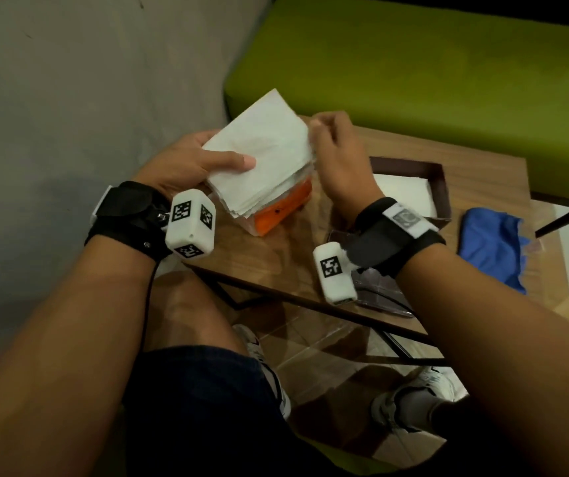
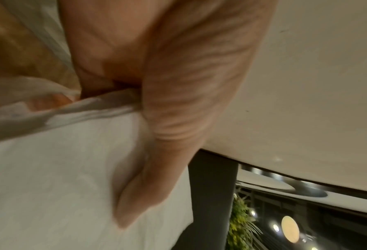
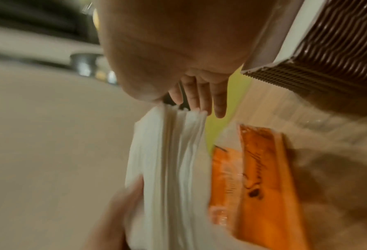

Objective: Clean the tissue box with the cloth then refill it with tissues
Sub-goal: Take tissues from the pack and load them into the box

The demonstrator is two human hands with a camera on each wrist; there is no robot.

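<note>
A thick stack of white tissues point(image 1: 266, 156) is held tilted above the table's left part. My left hand point(image 1: 186, 163) grips its near-left side, thumb lying across the top sheet. My right hand point(image 1: 331, 149) pinches the stack's right edge point(image 3: 178, 152) with curled fingers. Under the stack lies the orange tissue wrapper point(image 1: 279, 211), also seen in the right wrist view point(image 3: 259, 182). The dark brown tissue box point(image 1: 441, 187) stands open at the right with white tissues inside. The blue cloth point(image 1: 493, 249) lies crumpled further right.
A small wooden table point(image 1: 482, 166) bears everything; a dark brown box lid point(image 1: 379, 290) lies near its front edge. A green cushioned bench point(image 1: 414, 63) runs behind. A grey wall is on the left. My knees and shoes are below the table.
</note>
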